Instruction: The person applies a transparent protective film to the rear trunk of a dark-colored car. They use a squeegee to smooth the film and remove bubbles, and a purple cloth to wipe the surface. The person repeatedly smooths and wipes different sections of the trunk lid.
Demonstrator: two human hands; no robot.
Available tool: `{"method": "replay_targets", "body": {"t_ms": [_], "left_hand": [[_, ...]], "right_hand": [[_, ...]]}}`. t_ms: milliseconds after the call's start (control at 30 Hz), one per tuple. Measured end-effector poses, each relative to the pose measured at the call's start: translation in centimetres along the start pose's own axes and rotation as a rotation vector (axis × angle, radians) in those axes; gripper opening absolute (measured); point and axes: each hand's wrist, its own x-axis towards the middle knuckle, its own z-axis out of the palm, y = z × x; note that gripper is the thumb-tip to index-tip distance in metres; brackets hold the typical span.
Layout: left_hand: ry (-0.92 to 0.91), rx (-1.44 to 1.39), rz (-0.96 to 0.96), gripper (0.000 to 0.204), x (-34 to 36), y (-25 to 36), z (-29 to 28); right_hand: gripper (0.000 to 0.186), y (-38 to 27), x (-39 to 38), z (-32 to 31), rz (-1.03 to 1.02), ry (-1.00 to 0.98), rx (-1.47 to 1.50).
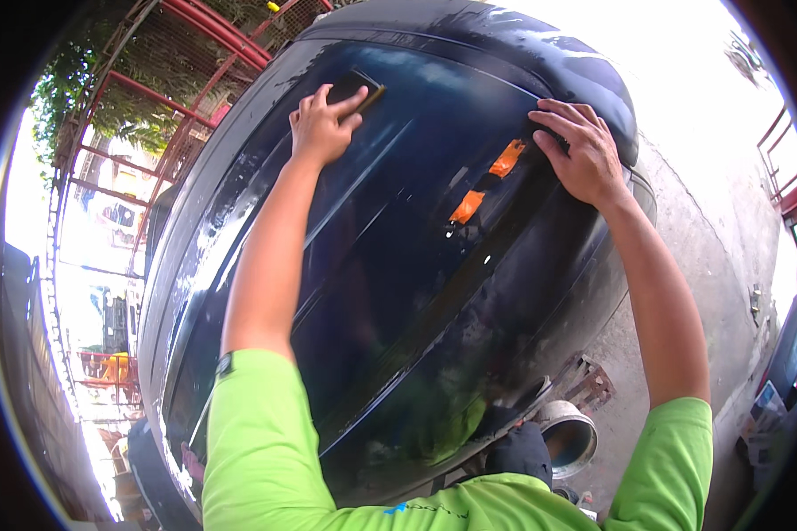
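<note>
A large, glossy dark-blue car body panel (363, 257) fills the middle, wet-looking and full of reflections. Near its far left part, my left hand (321, 124) has its fingers on a flat dark block (363, 91) with a yellowish edge, which lies against the panel. What is under the block is hidden. My right hand (580, 149) rests on the panel's right side, fingers outstretched and holding nothing. Between the hands, nearer the right one, two pieces of orange tape (507, 158) stick to the panel around a narrow dark recess.
Low at the right of the car stands a round bucket (568, 435) on the concrete floor (700, 221). Red metal framing with mesh (146, 102) and green leaves (62, 111) rise beyond the car at the left. Assorted items lie along the right rim.
</note>
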Motion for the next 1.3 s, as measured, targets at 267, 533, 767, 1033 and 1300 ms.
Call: {"method": "replay_targets", "body": {"t_ms": [267,533,767,1033,1300], "left_hand": [[-0.183,-0.191,-0.056,0.053,-26.1,-7.4,-13.3],[0.004,-0.077,0.066,0.047,-2.6,-1.5,-1.3],[-0.076,-0.179,0.116,0.052,-16.6,-3.9,-8.4],[-0.108,-0.209,0.08,0.053,-20.3,-3.5,-12.1],[0.053,-0.203,0.212,0.052,0.1,5.4,-0.4]], "right_hand": [[0.034,0.3,-0.2,0.6,-0.058,0.064,-0.014],[0.032,0.6,-0.1,0.6,-0.038,0.043,-0.026],[0.036,0.6,-0.1,0.6,-0.043,-0.014,-0.099],[0.037,-0.6,0.6,0.4,-0.013,0.008,-0.058],[0.027,2.3,0.4,1.2,-0.158,0.095,-0.009]]}}
